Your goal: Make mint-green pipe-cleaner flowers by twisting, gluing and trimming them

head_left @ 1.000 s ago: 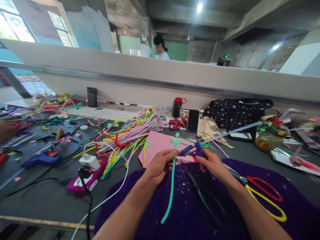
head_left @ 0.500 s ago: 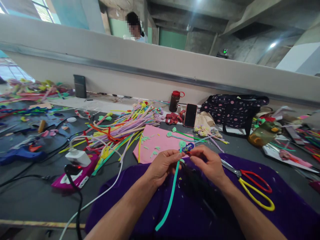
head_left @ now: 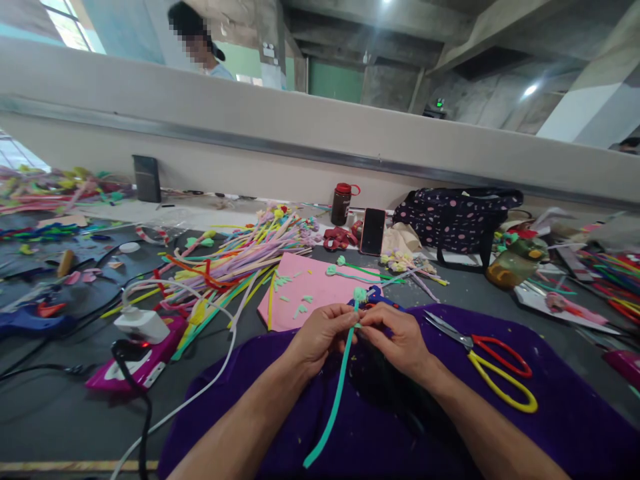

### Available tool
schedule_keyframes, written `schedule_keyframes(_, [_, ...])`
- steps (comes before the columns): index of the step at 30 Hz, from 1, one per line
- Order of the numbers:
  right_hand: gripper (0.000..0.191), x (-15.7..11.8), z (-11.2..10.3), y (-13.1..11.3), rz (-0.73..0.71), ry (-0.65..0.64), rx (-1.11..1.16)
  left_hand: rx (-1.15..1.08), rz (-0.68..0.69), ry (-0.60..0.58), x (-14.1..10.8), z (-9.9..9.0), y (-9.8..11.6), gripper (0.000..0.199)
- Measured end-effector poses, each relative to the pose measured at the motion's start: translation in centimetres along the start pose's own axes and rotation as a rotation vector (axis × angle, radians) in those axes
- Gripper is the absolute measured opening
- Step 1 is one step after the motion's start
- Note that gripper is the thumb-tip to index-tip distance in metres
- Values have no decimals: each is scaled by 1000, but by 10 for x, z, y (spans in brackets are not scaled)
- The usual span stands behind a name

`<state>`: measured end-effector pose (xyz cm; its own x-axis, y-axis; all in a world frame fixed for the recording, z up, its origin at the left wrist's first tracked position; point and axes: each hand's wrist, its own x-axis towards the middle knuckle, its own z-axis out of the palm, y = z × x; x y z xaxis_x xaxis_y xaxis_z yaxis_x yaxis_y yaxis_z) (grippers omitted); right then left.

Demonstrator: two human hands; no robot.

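Note:
A teal pipe cleaner flower (head_left: 359, 295) stands upright between my hands, its long stem hanging down over the purple cloth (head_left: 240, 380). My left hand (head_left: 323, 337) pinches the stem just below the curled head. Closed at the fingertips, my right hand (head_left: 397, 333) presses against the same stem from the other side, where a small pale green bit shows. Fingers partly hide that spot. Just beyond the right hand lies a blue tool (head_left: 383, 298), partly covered. Scissors (head_left: 473, 343) with red and yellow handles rest on the cloth to the right.
A pink sheet (head_left: 300, 280) with small green pieces lies ahead. Bundled pipe cleaners (head_left: 250, 247), a magenta power strip (head_left: 165, 347) and its cables occupy the left. Farther back are a phone (head_left: 373, 231), a bottle (head_left: 341, 203) and a dark bag (head_left: 450, 220).
My right hand has moved slightly left and down, away from the blue tool and onto the stem. The view has shifted a little; the person behind the partition appears farther left.

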<state>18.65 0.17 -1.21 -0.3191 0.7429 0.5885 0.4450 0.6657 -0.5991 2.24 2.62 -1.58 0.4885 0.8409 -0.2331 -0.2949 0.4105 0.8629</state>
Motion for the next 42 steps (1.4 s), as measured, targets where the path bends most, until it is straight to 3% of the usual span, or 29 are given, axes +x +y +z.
schedule_keyframes(5, [11,4,-16,4,-47,-81,-13,68,-52,-9,0,0,3,23])
schedule_keyframes(10, [11,12,-39,11,16,-50,-20,235,-146,-49,-1,0,6,18])
schedule_keyframes(13, [10,15,-45,14,18,-95,-13,324,-165,-61,-2,0,6,14])
schedule_keyframes(18, [10,16,-45,17,32,-213,11,434,-169,-99,-2,2,8,13])
schedule_keyframes(25, [9,15,-44,14,45,-240,13,478,-201,-145,0,2,10,13])
schedule_keyframes(42, [11,14,-46,11,-40,-290,-126,461,-203,-121,0,2,11,13])
